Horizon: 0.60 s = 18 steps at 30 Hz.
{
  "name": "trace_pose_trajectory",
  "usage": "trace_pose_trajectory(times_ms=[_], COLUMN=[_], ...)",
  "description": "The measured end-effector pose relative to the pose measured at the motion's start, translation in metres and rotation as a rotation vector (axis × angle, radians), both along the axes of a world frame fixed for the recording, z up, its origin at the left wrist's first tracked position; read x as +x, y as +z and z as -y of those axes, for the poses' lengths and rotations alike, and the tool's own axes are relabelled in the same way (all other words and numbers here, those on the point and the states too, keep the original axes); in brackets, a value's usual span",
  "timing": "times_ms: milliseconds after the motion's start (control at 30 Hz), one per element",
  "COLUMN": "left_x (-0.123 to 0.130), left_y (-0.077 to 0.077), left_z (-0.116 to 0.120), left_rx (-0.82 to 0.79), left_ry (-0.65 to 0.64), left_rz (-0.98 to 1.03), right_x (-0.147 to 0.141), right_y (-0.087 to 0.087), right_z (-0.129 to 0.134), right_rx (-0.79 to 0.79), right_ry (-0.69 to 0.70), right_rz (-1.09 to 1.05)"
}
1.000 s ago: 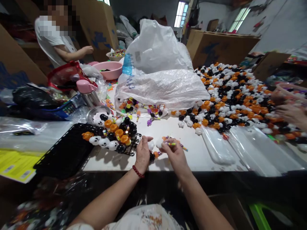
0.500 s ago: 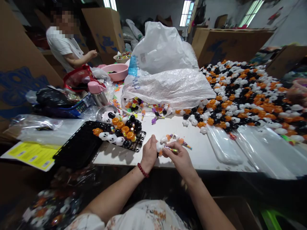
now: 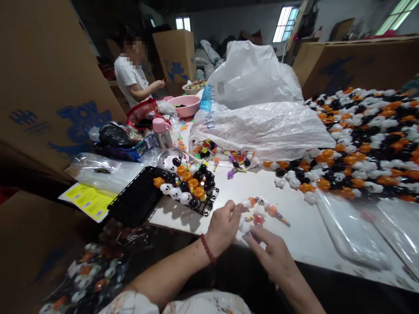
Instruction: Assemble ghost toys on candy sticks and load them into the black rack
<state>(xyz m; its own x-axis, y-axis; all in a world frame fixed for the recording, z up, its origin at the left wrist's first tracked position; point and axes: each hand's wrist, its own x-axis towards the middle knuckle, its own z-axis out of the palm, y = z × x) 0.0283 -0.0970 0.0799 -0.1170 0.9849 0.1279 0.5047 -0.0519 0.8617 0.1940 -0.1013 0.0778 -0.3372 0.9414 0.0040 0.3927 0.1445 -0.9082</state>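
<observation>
My left hand (image 3: 225, 226), with a red bead bracelet on its wrist, is closed at the table's front edge. A small white plastic toy head (image 3: 244, 225) shows at its fingertips, partly hidden by the fingers. Close by on the right, my right hand (image 3: 273, 250) has thumb and forefinger apart, near the white head, with nothing visible between them. Just beyond both hands lie an orange head on a printed tube (image 3: 275, 213) and several white and orange pieces (image 3: 258, 211). To the left, a black plastic grid tray (image 3: 209, 205) carries orange, white and black heads (image 3: 185, 185).
A big pile of heads (image 3: 366, 144) covers the right side. Clear plastic bags (image 3: 350, 226) lie before it. A large white sack (image 3: 258, 122) stands mid-table. A flask (image 3: 163, 133), pink basin (image 3: 186, 106) and yellow-printed sheet (image 3: 87, 200) sit left. Another person (image 3: 134, 76) stands behind.
The view has swung left. My right hand has drawn back from the white head, and the thin printed tube it pinched no longer shows in its fingers. My left hand remains beside the head.
</observation>
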Motion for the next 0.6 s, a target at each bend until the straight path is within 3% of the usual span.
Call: trace_pose_trajectory(times_ms=[100,200,267,400,600], left_x=[-0.013,-0.041,-0.064,-0.101,-0.123], left_y=[0.025,0.055,0.068,0.069,0.056], left_z=[0.009,0.007,-0.004,-0.037,-0.064], left_rx=[0.141,0.294,0.321,0.228,0.229], left_ry=[-0.095,-0.127,-0.24,-0.496,-0.621], left_rz=[-0.275,-0.61,-0.786,-0.924,-0.915], right_x=[-0.009,-0.028,-0.047,-0.088,-0.112], right_y=[-0.004,-0.015,-0.026,-0.048,-0.069], right_z=[0.011,0.02,0.021,0.013,-0.025], right_rx=[-0.048,-0.249,-0.359,-0.394,-0.209], right_ry=[0.062,0.042,0.031,0.039,-0.101], right_rz=[-0.013,-0.255,-0.444,-0.605,-0.532])
